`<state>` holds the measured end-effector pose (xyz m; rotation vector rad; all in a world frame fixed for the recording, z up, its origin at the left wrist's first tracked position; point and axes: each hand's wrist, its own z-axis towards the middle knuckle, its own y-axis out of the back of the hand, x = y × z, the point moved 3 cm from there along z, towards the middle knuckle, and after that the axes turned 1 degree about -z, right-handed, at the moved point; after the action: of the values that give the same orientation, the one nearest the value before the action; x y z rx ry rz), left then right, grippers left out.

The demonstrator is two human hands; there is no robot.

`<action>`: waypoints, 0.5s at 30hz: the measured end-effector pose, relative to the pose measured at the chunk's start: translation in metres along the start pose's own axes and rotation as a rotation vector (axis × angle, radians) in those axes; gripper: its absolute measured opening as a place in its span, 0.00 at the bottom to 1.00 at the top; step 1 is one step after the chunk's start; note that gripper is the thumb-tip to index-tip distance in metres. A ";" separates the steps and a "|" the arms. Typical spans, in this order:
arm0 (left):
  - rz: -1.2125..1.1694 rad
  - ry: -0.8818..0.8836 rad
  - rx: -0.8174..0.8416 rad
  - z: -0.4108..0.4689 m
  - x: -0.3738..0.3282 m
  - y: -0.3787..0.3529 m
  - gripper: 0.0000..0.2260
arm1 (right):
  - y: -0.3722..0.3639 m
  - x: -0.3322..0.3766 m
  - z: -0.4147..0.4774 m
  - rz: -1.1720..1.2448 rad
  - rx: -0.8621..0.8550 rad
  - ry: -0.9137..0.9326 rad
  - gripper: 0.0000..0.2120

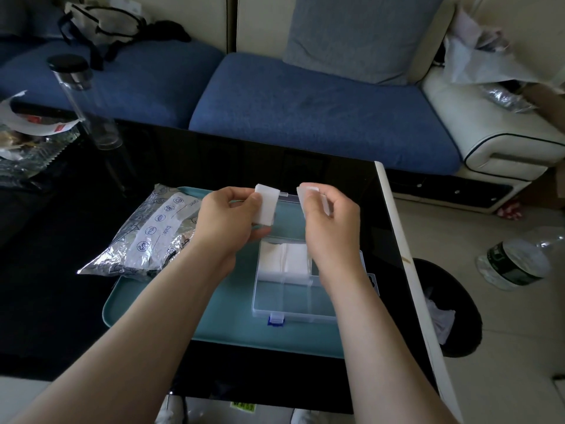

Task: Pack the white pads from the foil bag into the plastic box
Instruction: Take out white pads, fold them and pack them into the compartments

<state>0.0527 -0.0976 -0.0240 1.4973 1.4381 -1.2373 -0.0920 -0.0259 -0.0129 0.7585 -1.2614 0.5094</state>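
Bare hands and forearms, white shoes at the bottom edge

The left hand [227, 223] and the right hand [331, 228] are uncovered, and both forearms run bare from the wrists to the bottom corners of the view. At the very bottom, just past the near edge of the dark tabletop [61, 301], two white toe shapes show, apparently shoes [172, 407], cropped and blurred.

Tray [232, 328] sits on the table [61, 270], foil bag [146, 237] at its left, plastic box [293, 304] at its right. In the box's far compartments lie pads [284, 258]. Above them, left hand [226, 221] and right hand [330, 228] each hold one more.
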 end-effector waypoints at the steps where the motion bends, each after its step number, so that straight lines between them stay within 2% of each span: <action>1: 0.000 -0.002 0.007 -0.001 -0.001 0.000 0.04 | 0.001 0.002 -0.001 0.016 0.006 0.008 0.10; 7: -0.044 0.034 0.138 -0.008 -0.002 -0.011 0.07 | -0.006 0.004 -0.002 0.039 -0.007 0.011 0.02; 11: -0.101 0.083 0.252 -0.015 -0.006 -0.017 0.07 | -0.005 0.001 -0.001 0.056 -0.082 -0.008 0.07; 15: -0.160 0.097 0.288 -0.017 -0.008 -0.019 0.07 | -0.005 0.001 -0.001 0.032 -0.093 0.009 0.08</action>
<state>0.0376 -0.0810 -0.0094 1.6772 1.5166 -1.5417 -0.0873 -0.0284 -0.0128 0.6586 -1.2819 0.4763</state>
